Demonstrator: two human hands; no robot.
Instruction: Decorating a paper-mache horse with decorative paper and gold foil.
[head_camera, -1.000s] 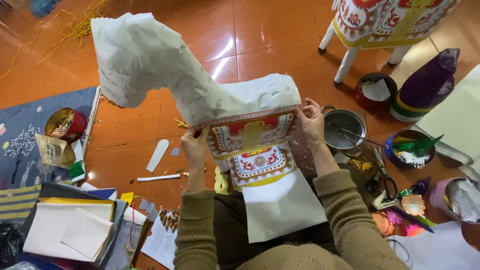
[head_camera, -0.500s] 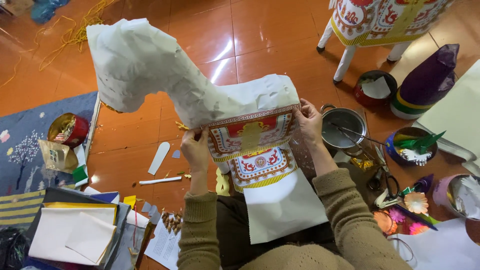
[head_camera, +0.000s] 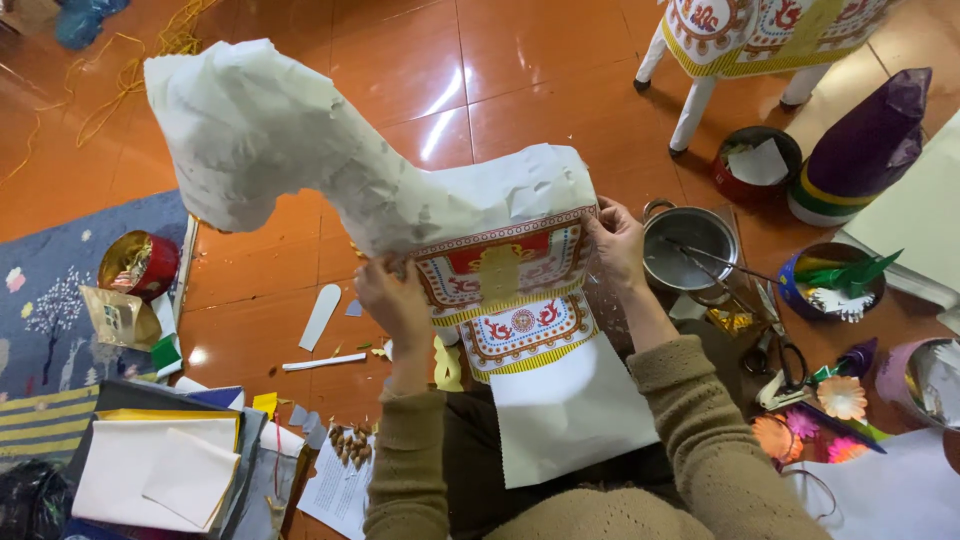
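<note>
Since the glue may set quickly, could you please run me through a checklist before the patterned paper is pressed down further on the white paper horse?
1. Left hand grips the patterned sheet at its left edge: ok.
2. Right hand holds its right edge: ok.
3. Sheet sits level across the white paper horse: ok.
4. Glue under the sheet: cannot tell.
5. Steel pot stands within reach beside the right hand: ok.
6. Scissors lie apart from the sleeves: ok.
</note>
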